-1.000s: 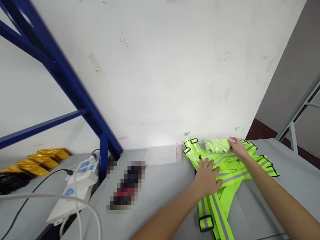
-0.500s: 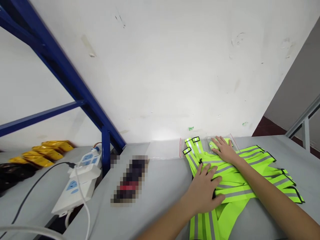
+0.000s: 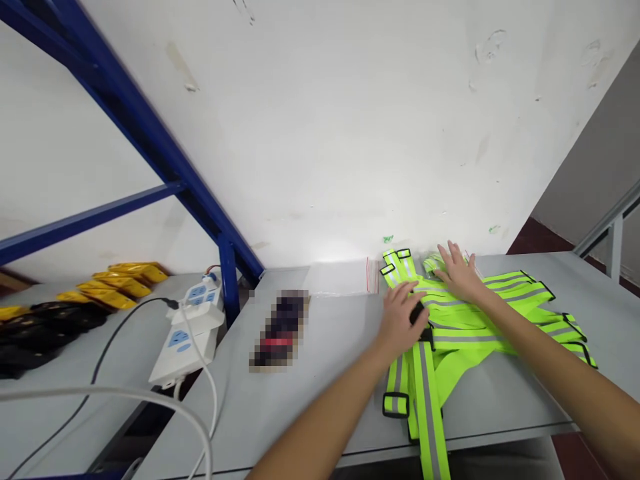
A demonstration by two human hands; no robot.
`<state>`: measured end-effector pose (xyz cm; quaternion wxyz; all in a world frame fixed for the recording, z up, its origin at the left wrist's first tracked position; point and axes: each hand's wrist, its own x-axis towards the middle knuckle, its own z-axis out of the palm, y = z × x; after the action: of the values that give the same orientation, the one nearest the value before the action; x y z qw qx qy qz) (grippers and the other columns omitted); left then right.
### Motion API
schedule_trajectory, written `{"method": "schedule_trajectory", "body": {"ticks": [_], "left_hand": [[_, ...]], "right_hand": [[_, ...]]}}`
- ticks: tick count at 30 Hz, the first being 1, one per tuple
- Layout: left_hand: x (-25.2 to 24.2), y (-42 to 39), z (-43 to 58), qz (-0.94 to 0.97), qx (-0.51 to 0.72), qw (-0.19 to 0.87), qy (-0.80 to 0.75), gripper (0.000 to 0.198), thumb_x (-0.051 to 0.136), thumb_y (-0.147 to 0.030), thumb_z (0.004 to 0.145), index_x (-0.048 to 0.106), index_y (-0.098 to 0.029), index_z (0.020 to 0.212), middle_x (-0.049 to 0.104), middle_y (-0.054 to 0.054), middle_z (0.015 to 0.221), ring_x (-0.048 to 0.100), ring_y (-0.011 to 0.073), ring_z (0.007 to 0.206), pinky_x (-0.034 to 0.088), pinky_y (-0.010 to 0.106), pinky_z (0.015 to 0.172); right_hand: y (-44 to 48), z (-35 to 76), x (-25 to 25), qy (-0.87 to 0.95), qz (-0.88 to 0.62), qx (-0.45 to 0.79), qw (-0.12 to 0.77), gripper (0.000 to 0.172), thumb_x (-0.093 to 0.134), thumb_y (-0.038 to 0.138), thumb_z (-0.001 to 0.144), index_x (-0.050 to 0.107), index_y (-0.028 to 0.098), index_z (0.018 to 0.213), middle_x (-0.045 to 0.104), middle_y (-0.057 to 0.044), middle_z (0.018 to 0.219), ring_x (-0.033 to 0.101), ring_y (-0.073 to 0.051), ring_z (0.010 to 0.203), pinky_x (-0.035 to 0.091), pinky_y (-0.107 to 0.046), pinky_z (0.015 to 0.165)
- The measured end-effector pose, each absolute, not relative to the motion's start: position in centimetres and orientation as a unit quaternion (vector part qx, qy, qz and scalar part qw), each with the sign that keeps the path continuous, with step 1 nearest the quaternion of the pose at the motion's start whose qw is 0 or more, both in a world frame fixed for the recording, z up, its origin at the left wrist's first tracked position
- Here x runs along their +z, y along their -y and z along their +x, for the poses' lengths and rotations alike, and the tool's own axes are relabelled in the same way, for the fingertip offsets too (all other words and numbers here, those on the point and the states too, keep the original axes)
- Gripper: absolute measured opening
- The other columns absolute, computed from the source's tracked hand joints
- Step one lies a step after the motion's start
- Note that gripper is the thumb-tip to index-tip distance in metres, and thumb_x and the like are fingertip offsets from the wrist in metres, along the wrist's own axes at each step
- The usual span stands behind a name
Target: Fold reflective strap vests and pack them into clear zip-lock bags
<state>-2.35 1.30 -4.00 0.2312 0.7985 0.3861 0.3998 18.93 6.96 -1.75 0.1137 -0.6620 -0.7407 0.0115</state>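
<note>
Neon yellow-green reflective straps [image 3: 475,339] with grey stripes and black buckles lie in a loose pile on the grey table. On the pile's left side is my left hand [image 3: 400,320], fingers apart, beside a black strap joint and not closed on anything. My right hand [image 3: 461,275] is spread at the far side, over the straps and next to a small clear bag with a folded strap [image 3: 431,262] inside; the hand partly hides this bag. Flat clear zip bags [image 3: 340,277] with red seal lines lie left of the pile, against the wall.
A blurred-out dark item [image 3: 281,330] lies on the table [image 3: 335,373]. Further left are a blue metal post [image 3: 227,280], white power strips [image 3: 187,340] with trailing cables, and a row of yellow and black packets [image 3: 117,283]. A white wall [image 3: 325,133] rises behind.
The view has tilted down, so the table's front edge now shows. My left hand has shifted toward the far end of the straps, uncovering the black joint. My right hand stays near the bagged strap.
</note>
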Motion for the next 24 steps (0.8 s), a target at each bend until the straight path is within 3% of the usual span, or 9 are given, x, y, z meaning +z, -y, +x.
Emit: {"method": "schedule_trajectory", "body": {"ticks": [2,4,6,9,11,13,15,18,24], "left_hand": [[-4.6,-2.2,-2.7,0.722,0.463,0.274,-0.436,0.027,0.055,-0.028,0.085,0.060,-0.023,0.112,0.059,0.007,0.125,0.046,0.0236,0.124,0.031,0.045,0.109],[-5.4,-3.1,-3.1,0.675,0.484,0.287,-0.477,0.026,0.053,-0.025,0.084,0.057,-0.020,0.110,0.059,0.009,0.116,0.051,0.0231,0.114,0.038,0.043,0.102],[-6.2,-4.1,-3.4,0.638,0.490,0.308,-0.508,0.025,0.052,-0.024,0.084,0.053,-0.019,0.109,0.060,0.009,0.107,0.057,0.0206,0.098,0.047,0.039,0.089],[-7.2,-5.3,-3.7,0.598,0.488,0.341,-0.537,0.024,0.052,-0.025,0.084,0.049,-0.018,0.106,0.059,0.007,0.097,0.060,0.0158,0.080,0.051,0.032,0.074],[-7.5,-6.0,-3.8,0.584,0.484,0.359,-0.544,0.025,0.055,-0.025,0.082,0.048,-0.018,0.106,0.059,0.006,0.096,0.060,0.0140,0.076,0.051,0.029,0.071],[-7.6,-6.3,-3.9,0.581,0.477,0.373,-0.544,0.030,0.058,-0.026,0.081,0.048,-0.018,0.108,0.059,0.005,0.098,0.061,0.0132,0.074,0.051,0.028,0.069],[-7.6,-6.4,-3.8,0.588,0.466,0.384,-0.539,0.036,0.061,-0.030,0.080,0.048,-0.018,0.111,0.060,0.005,0.099,0.061,0.0135,0.073,0.051,0.028,0.068],[-7.3,-6.0,-3.6,0.603,0.452,0.388,-0.531,0.047,0.063,-0.033,0.079,0.045,-0.019,0.121,0.062,0.007,0.104,0.062,0.0145,0.076,0.050,0.030,0.071],[-7.1,-5.5,-3.5,0.616,0.434,0.387,-0.531,0.065,0.064,-0.033,0.079,0.035,-0.020,0.136,0.061,0.011,0.121,0.064,0.0167,0.078,0.049,0.033,0.076]], "right_hand": [[-3.6,17.4,-0.2,0.747,-0.649,-0.018,0.145,0.054,0.024,0.035,0.099,0.021,0.016,0.149,0.014,-0.014,0.158,0.007,-0.030,0.146,0.006,-0.061,0.113],[0.5,15.9,0.8,0.822,-0.542,-0.008,0.177,0.046,0.030,0.023,0.096,0.037,0.019,0.142,0.045,-0.013,0.143,0.035,-0.025,0.136,0.021,-0.051,0.113],[4.7,14.6,1.3,0.906,-0.404,0.053,0.117,0.051,0.038,0.011,0.087,0.045,0.022,0.137,0.053,-0.011,0.136,0.045,-0.023,0.128,0.033,-0.045,0.108],[9.7,13.9,1.2,0.931,-0.349,0.095,0.045,0.070,0.049,0.005,0.074,0.041,0.025,0.140,0.039,-0.012,0.147,0.031,-0.028,0.138,0.023,-0.052,0.112],[11.4,13.9,1.0,0.931,-0.348,0.110,0.021,0.085,0.052,0.002,0.066,0.034,0.028,0.144,0.023,-0.011,0.156,0.017,-0.028,0.144,0.015,-0.054,0.114],[12.1,14.1,0.9,0.927,-0.352,0.125,0.011,0.089,0.054,0.002,0.064,0.032,0.030,0.145,0.016,-0.009,0.159,0.009,-0.029,0.145,0.011,-0.054,0.114],[12.1,14.0,0.6,0.928,-0.345,0.136,0.014,0.078,0.057,0.007,0.068,0.040,0.031,0.141,0.021,-0.007,0.157,0.010,-0.030,0.145,0.008,-0.056,0.114],[11.6,13.5,0.0,0.938,-0.318,0.131,0.041,0.049,0.057,0.017,0.078,0.055,0.028,0.126,0.038,-0.005,0.149,0.021,-0.029,0.142,0.007,-0.054,0.114],[11.0,13.1,-1.0,0.915,-0.311,0.164,0.199,0.025,0.058,0.018,0.080,0.062,0.023,0.103,0.060,-0.008,0.123,0.047,-0.024,0.121,0.030,-0.044,0.106]]}}
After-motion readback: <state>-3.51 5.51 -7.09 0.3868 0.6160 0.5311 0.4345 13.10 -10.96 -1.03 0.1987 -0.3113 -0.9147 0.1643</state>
